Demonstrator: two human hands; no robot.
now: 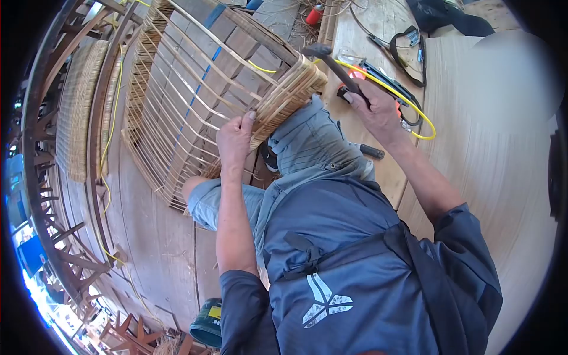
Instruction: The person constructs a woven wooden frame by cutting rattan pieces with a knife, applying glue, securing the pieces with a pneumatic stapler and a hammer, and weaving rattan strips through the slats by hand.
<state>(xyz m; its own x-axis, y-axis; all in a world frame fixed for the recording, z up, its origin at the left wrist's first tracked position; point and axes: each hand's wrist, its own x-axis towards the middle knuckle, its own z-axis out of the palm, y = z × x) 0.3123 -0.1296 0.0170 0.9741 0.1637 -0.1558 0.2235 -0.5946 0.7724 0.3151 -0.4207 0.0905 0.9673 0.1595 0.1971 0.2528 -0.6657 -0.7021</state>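
A rattan frame with a woven edge and long parallel strips leans across my knees, tilted. My left hand is closed at its woven edge, with the thumb pressed up against the rattan; any small piece under the fingertips is too small to make out. My right hand is wrapped around the handle of a hammer. The hammer's dark head is raised beside the frame's upper corner, and I cannot tell whether it touches.
A yellow hose curves past my right hand over tools on the boards. A black strap lies farther back, near a red bottle. Another woven panel stands at left. A green bucket sits on the plank floor.
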